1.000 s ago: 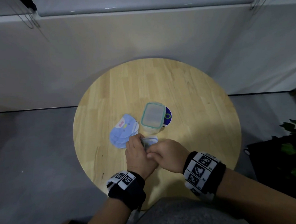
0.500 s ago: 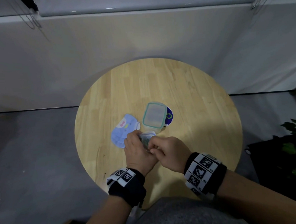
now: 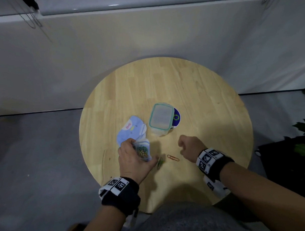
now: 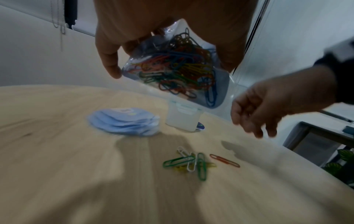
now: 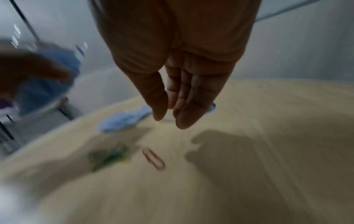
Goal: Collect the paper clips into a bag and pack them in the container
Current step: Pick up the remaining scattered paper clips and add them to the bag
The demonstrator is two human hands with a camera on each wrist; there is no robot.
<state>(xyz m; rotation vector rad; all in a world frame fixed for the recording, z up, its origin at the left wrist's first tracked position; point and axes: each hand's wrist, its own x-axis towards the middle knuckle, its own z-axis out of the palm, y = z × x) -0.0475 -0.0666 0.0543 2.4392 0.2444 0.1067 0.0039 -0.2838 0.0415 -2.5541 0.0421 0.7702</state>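
My left hand (image 3: 132, 157) grips a clear bag (image 3: 143, 150) stuffed with coloured paper clips, lifted a little off the round wooden table (image 3: 208, 96). In the left wrist view the bag (image 4: 176, 71) hangs between thumb and fingers. Loose on the table lie a small heap of green, white and yellow clips (image 4: 189, 163) and a single red clip (image 3: 173, 157), just right of my left hand. My right hand (image 3: 189, 145) hovers empty to the right of the red clip (image 5: 153, 158), fingers relaxed and pointing down. The lidded, green-rimmed container (image 3: 161, 118) stands behind both hands.
A stack of pale blue printed bags (image 3: 129, 131) lies left of the container, close to my left hand. A dark blue round sticker (image 3: 177, 118) peeks out under the container's right side. A potted plant (image 3: 301, 144) stands off the table's right edge.
My hands were together at the bag; the right hand has let go and moved right. The left hand now holds the bag alone, and loose clips show on the table.
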